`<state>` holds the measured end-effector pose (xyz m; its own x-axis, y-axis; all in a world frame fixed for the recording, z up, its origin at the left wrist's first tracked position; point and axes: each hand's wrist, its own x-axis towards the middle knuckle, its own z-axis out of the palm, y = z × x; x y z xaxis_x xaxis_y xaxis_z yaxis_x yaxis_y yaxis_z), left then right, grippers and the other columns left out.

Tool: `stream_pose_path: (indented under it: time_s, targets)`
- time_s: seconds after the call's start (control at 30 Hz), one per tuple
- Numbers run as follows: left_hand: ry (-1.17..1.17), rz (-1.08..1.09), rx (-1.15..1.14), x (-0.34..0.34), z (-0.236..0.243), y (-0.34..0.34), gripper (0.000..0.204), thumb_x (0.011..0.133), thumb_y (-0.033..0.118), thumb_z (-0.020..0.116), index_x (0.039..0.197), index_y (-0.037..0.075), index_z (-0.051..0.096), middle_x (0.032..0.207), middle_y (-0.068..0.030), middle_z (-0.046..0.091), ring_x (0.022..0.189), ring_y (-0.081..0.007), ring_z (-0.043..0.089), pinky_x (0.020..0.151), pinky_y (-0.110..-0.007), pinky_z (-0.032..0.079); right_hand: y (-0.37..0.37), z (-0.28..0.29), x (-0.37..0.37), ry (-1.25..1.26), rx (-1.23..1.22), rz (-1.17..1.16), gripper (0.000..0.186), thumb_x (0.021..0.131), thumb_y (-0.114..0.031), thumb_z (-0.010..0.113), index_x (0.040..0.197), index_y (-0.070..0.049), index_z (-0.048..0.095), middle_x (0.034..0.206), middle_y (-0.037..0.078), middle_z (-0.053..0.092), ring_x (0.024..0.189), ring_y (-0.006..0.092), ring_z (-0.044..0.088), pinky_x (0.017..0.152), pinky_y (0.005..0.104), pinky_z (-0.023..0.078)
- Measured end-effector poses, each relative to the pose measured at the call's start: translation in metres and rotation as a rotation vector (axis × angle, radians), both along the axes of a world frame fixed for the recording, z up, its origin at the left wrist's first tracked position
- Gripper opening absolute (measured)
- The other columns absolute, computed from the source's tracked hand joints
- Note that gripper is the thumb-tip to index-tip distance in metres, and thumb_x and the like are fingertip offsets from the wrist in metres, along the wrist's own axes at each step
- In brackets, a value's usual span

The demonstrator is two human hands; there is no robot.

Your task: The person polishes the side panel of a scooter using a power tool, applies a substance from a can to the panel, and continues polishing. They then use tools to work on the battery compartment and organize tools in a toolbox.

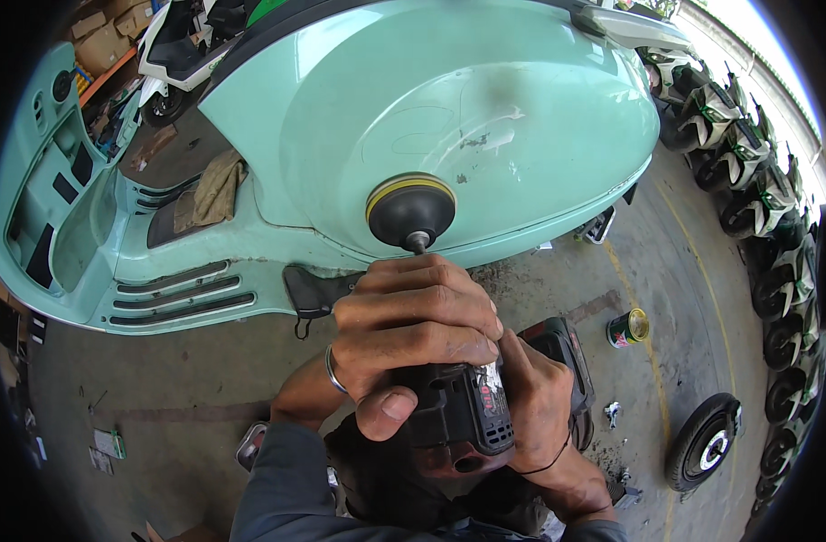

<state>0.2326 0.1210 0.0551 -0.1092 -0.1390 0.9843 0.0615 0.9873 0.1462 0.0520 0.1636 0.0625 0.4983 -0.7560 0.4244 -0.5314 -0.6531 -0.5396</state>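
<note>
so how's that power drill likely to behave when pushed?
Likely heavy for its size: the power drill has a thick housing and both the left hand and right hand hold it. Pushed sideways, it may wobble, since the round pad sits out on a narrow shaft. The pad could skid over the mint scooter panel, which looks glossy.
</note>
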Motion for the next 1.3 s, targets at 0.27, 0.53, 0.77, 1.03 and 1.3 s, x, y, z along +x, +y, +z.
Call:
stream_pose_path:
  time_s: [0.27,0.53,0.77,1.03,1.3]
  targets:
    - [-0.117,0.046,0.002,-0.036,0.007,-0.021,0.046,0.082,0.036,0.046,0.087,-0.005,0.067,0.079,-0.0172,0.066,0.063,-0.0285,0.065,0.058,-0.037,0.052,-0.024,-0.008,-0.037,-0.093,-0.032,-0.005,0.026,0.07,-0.014,0.07,0.086,-0.003,0.052,0.069,0.012,0.056,0.062,0.0323,0.061,0.053,0.0414,0.047]
    - [-0.127,0.102,0.027,-0.08,0.012,-0.039,0.051,0.088,0.039,0.044,0.083,-0.006,0.067,0.077,-0.0188,0.066,0.063,-0.0305,0.065,0.056,-0.039,0.053,-0.049,-0.01,-0.08,-0.169,0.029,0.012,0.038,0.072,-0.015,0.071,0.104,0.002,0.06,0.07,0.016,0.061,0.062,0.0356,0.064,0.056,0.0389,0.048]
    - [-0.102,0.133,-0.007,-0.106,0.027,-0.059,0.047,0.083,0.038,0.048,0.086,-0.005,0.067,0.077,-0.0172,0.066,0.062,-0.0286,0.065,0.056,-0.037,0.051,-0.062,-0.002,-0.1,-0.236,-0.059,-0.024,0.042,0.07,-0.02,0.072,0.104,0.002,0.062,0.075,0.017,0.064,0.066,0.035,0.067,0.06,0.0369,0.05]
    - [-0.077,0.194,0.004,-0.112,0.045,-0.062,0.027,0.06,0.025,0.058,0.077,0.004,0.062,0.074,-0.0112,0.062,0.062,-0.0287,0.061,0.057,-0.037,0.051,-0.073,-0.017,-0.128,0.018,-0.327,-0.069,0.04,0.07,-0.023,0.077,0.102,-0.002,0.064,0.089,0.014,0.064,0.076,0.0279,0.063,0.069,0.0362,0.048]
    - [-0.126,0.313,0.059,-0.121,0.059,-0.061,0.02,0.06,0.02,0.061,0.074,0.006,0.062,0.071,-0.0091,0.062,0.061,-0.0286,0.062,0.053,-0.037,0.05,-0.079,-0.006,-0.13,0.169,-0.631,-0.138,0.056,0.079,-0.025,0.073,0.124,0.0,0.051,0.111,0.016,0.062,0.099,0.0317,0.061,0.086,0.0438,0.047]
